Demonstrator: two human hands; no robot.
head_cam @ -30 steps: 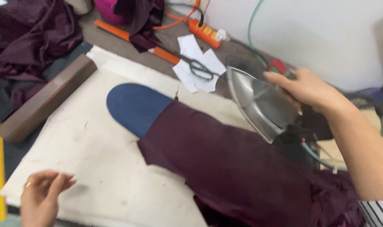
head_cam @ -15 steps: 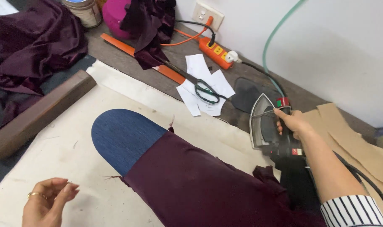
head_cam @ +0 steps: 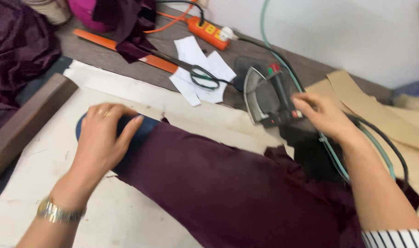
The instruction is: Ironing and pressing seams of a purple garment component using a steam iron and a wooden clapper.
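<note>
Maroon garment (head_cam: 246, 193): spread over a cream pressing cloth (head_cam: 44, 183), one end pulled over a blue padded pressing form (head_cam: 143, 126) whose rounded tip pokes out at the left.
Left hand (head_cam: 101, 138): flat and spread on the blue form where the fabric edge meets it, pressing down rather than gripping; a ring and a wristwatch (head_cam: 58, 212) show.
Right hand (head_cam: 324, 115): fingers loosely open at the handle of the steam iron (head_cam: 267, 96), touching or just off it; motion blur hides whether it has closed on the handle.
Iron: stands on its heel just beyond the far edge of the garment, soleplate turned toward the left hand, with a green hose and a black cord (head_cam: 379, 142) running past the right wrist.
Garment relative to hands: under the left palm, just beside and below the right hand.
Risk, burn: the left fingers lie on the fabric close to the soleplate.
Risk, snag: the cord or hose could catch the right forearm and topple the iron onto the cloth, scorching it.
Nearby: scissors (head_cam: 202, 76) on white paper pieces (head_cam: 209, 69), an orange power strip (head_cam: 209, 30), brown paper patterns (head_cam: 379, 105).
</note>
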